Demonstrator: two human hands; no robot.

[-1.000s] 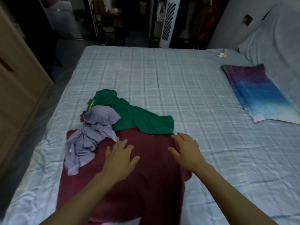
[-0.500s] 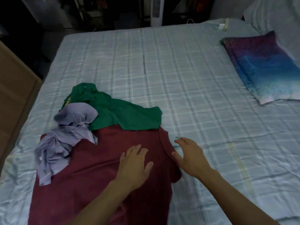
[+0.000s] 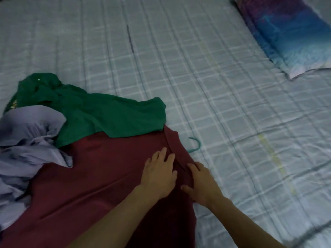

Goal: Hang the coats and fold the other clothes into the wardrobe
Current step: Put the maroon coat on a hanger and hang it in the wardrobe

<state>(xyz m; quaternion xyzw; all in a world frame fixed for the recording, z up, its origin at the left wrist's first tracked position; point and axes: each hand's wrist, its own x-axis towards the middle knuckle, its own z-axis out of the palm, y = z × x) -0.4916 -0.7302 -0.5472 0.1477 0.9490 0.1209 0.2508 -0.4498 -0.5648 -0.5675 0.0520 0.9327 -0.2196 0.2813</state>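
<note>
Both hands lie flat on the spread garment (image 3: 100, 176), side by side near its right edge: the left hand (image 3: 159, 174) just left of a fold line, the right hand (image 3: 202, 183) just right of it, at the garment's edge. Beyond the right fingers (image 3: 194, 166), just off the garment on the bed (image 3: 197, 68), lies a hanger hook (image 3: 196, 143), its stem meeting the cloth's edge. Beyond and left of the left fingers (image 3: 162, 153), a second garment (image 3: 107, 115) overlaps the spread one's far edge. Far left of the fingers, a bundled garment (image 3: 30, 140) lies partly on both. Well beyond and right of the right fingers, a pillow (image 3: 290, 33) rests on the bed
</note>
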